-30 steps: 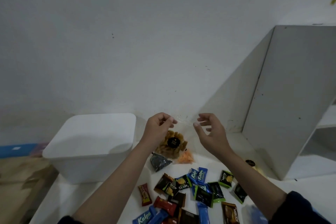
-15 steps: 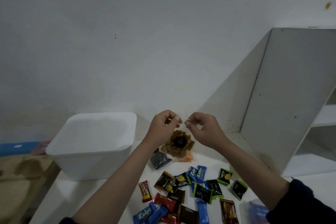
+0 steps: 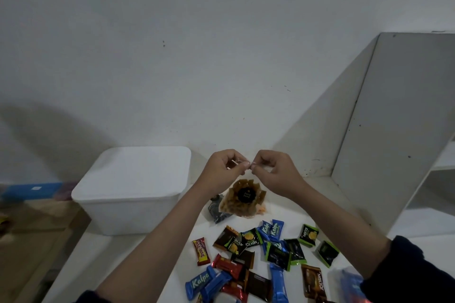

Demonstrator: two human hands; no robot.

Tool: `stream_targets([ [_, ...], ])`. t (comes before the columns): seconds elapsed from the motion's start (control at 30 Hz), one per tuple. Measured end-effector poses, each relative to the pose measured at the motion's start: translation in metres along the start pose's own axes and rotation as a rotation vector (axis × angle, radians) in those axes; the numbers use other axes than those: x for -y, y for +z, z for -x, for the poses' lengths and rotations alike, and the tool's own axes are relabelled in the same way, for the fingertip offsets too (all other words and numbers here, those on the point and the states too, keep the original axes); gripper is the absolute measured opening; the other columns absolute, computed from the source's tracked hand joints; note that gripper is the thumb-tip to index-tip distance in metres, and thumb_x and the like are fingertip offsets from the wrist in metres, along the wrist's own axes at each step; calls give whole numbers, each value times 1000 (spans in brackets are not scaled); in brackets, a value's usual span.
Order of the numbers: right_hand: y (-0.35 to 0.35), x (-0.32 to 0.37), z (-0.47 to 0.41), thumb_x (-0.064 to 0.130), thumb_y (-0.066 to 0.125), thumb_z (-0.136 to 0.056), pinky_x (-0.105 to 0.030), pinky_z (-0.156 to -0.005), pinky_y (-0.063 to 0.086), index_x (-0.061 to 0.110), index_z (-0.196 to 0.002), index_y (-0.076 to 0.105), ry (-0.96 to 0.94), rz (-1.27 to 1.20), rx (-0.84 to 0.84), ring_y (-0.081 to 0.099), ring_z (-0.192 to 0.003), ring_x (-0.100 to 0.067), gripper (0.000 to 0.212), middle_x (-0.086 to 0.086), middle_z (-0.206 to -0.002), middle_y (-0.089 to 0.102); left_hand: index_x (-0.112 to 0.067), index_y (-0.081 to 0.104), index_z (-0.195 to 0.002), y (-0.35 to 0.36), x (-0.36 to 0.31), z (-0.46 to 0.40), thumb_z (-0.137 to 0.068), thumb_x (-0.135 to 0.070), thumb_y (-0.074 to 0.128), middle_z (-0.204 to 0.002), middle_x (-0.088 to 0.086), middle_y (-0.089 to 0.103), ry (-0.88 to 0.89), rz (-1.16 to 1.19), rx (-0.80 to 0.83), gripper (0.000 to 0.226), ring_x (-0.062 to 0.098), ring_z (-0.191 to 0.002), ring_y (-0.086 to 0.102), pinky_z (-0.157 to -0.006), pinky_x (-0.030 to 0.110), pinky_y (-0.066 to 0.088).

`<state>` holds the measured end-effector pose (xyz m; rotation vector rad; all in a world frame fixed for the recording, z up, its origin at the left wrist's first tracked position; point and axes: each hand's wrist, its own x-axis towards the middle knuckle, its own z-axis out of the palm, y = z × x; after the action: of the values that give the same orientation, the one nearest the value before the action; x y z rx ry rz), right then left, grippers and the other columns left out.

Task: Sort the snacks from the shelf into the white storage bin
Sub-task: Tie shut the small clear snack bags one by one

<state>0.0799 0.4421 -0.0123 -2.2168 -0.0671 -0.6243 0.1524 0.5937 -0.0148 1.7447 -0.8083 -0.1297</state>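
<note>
My left hand (image 3: 222, 170) and my right hand (image 3: 274, 172) meet fingertip to fingertip above the table, both pinching the top of a clear bag of brown chips (image 3: 242, 200) with a round black label. The bag hangs below the hands, its bottom near the table. The white storage bin (image 3: 133, 194) stands to the left with its lid on. Several small wrapped snacks (image 3: 261, 253) in blue, green, red and brown lie scattered on the white table in front of me.
A white shelf unit (image 3: 394, 130) stands at the right against the wall. A dark small packet (image 3: 218, 211) and an orange one (image 3: 261, 209) lie beside the chip bag. A wooden surface (image 3: 29, 241) and a blue box (image 3: 29, 190) sit at the far left.
My hands were apart with fingers spread one second ago. They have come together and pinched the top of the chip bag, which now hangs a little higher.
</note>
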Motion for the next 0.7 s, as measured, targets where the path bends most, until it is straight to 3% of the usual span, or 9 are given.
stream_targets([
  [0.2, 2, 0, 3, 14, 65, -85, -25, -62, 48, 16, -72, 63, 26, 11, 23, 62, -65, -17, 13, -4, -69, 68, -23, 63, -72, -1, 2, 1, -85, -13, 67, -73, -1, 65, 45, -104, -68, 17, 9, -66, 56, -68, 33, 50],
  [0.37, -2, -2, 1, 19, 68, -83, -34, -66, 52, 14, -71, 61, 94, -19, 32, 64, -69, -21, 15, -6, -71, 68, -12, 66, -73, -6, 0, 2, -83, -9, 68, -72, 4, 67, 26, -77, -104, 11, 26, -72, 62, -71, 35, 52],
  [0.5, -5, 0, 3, 12, 68, -84, -22, -67, 48, 16, -70, 61, 45, -14, 49, 57, -66, -5, 16, 9, -68, 62, -7, 63, -75, -6, -5, 4, -86, -8, 64, -68, -1, 65, -22, -26, -39, 11, 17, -68, 58, -67, 28, 49],
  [0.6, -5, 2, 6, 10, 68, -83, -27, -71, 49, 21, -70, 59, 9, 3, 60, 58, -67, -8, 20, 8, -69, 62, -10, 64, -78, -7, -6, 5, -86, -14, 65, -77, 2, 67, -49, -55, 19, 8, 17, -71, 61, -69, 30, 52],
  [0.7, -4, 3, 9, 15, 70, -83, -26, -72, 50, 25, -71, 61, -8, 15, 67, 60, -69, -7, 19, 9, -70, 64, -13, 64, -79, -7, -9, 6, -86, -17, 66, -76, -4, 65, -38, -131, 54, 8, 8, -66, 59, -65, 18, 49],
])
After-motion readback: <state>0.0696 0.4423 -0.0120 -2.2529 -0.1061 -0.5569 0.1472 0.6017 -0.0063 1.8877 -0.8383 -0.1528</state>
